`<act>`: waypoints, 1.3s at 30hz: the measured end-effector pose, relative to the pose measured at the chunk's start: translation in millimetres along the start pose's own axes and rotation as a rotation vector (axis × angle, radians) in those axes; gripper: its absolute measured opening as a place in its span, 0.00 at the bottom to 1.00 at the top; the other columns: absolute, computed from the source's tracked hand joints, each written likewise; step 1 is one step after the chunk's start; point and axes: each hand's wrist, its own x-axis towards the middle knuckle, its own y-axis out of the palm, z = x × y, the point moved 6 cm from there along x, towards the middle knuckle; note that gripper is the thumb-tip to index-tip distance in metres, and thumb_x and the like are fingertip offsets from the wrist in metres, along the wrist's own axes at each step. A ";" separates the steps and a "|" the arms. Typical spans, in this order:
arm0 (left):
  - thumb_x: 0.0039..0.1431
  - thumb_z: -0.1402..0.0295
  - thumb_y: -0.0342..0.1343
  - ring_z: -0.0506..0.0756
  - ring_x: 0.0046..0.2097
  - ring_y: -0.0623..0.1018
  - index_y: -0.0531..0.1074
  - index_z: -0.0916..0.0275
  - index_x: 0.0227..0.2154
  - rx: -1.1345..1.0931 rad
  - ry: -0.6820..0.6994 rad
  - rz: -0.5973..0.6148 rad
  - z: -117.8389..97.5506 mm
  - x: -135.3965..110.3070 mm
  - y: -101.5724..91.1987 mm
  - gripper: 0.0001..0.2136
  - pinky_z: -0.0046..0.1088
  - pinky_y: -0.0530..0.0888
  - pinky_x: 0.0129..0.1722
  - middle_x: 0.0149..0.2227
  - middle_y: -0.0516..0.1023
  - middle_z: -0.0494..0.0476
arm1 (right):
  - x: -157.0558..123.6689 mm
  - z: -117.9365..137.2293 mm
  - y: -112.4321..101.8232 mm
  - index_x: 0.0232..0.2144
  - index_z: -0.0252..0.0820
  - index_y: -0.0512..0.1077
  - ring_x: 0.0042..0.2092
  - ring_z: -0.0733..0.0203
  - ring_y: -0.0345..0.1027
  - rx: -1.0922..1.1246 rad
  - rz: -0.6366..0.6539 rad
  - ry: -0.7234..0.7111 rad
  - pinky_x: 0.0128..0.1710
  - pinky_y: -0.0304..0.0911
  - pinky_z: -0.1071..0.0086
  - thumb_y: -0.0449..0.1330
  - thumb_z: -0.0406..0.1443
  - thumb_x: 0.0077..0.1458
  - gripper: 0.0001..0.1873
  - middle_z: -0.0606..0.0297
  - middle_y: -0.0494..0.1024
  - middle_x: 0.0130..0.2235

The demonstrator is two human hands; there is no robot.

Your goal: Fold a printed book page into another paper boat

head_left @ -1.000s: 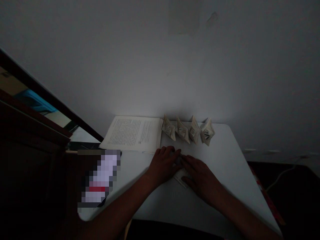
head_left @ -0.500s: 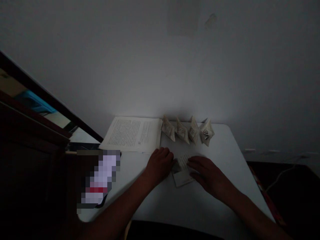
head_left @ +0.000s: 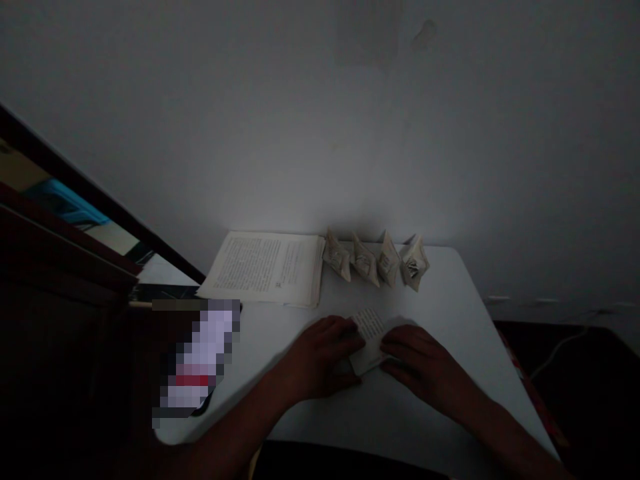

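Observation:
A small printed paper sheet (head_left: 371, 337), partly folded, lies on the white table (head_left: 450, 313) between my hands. My left hand (head_left: 320, 357) rests on its left edge with fingers curled against the paper. My right hand (head_left: 423, 363) presses on its right side, fingers lying flat over it. Several folded paper shapes (head_left: 377, 261) stand in a row at the table's far edge, beyond my hands.
An open book (head_left: 267, 267) lies at the table's far left, against the wall. A blurred-out object (head_left: 197, 357) sits at the left edge. Dark wooden furniture (head_left: 65, 287) stands to the left. The room is dim.
My hands have moved apart and toward me, uncovering the printed paper. The paper's flap now stands raised between them.

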 end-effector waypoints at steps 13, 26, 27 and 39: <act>0.58 0.57 0.51 0.55 0.35 0.71 0.71 0.62 0.32 0.196 0.083 -0.075 -10.1 6.4 14.8 0.13 0.33 0.69 0.35 0.33 0.73 0.57 | 0.6 2.7 -0.8 0.40 0.42 0.73 0.46 0.55 0.67 -0.088 0.003 -0.071 0.46 0.64 0.57 0.56 0.35 0.56 0.10 0.57 0.76 0.41; 0.60 0.72 0.50 0.51 0.33 0.70 0.70 0.62 0.30 0.224 -0.009 -0.154 0.9 -5.5 4.3 0.05 0.29 0.66 0.33 0.30 0.74 0.53 | -5.9 -0.5 -4.1 0.39 0.41 0.73 0.43 0.56 0.68 -0.099 -0.077 -0.072 0.43 0.65 0.60 0.56 0.32 0.56 0.09 0.58 0.76 0.37; 0.59 0.71 0.51 0.51 0.32 0.70 0.70 0.63 0.28 0.240 -0.025 -0.177 1.7 -5.6 3.5 0.06 0.29 0.66 0.32 0.28 0.73 0.53 | -6.0 -1.2 -4.5 0.39 0.41 0.73 0.42 0.57 0.68 -0.102 -0.081 -0.065 0.42 0.65 0.60 0.56 0.32 0.56 0.09 0.58 0.77 0.37; 0.58 0.62 0.53 0.53 0.30 0.70 0.68 0.62 0.26 0.258 -0.264 -0.243 16.8 -2.5 5.2 0.10 0.29 0.66 0.31 0.25 0.72 0.53 | 7.7 -3.2 -8.9 0.34 0.43 0.73 0.36 0.59 0.68 -0.008 -0.026 0.177 0.40 0.62 0.63 0.52 0.35 0.59 0.09 0.61 0.76 0.34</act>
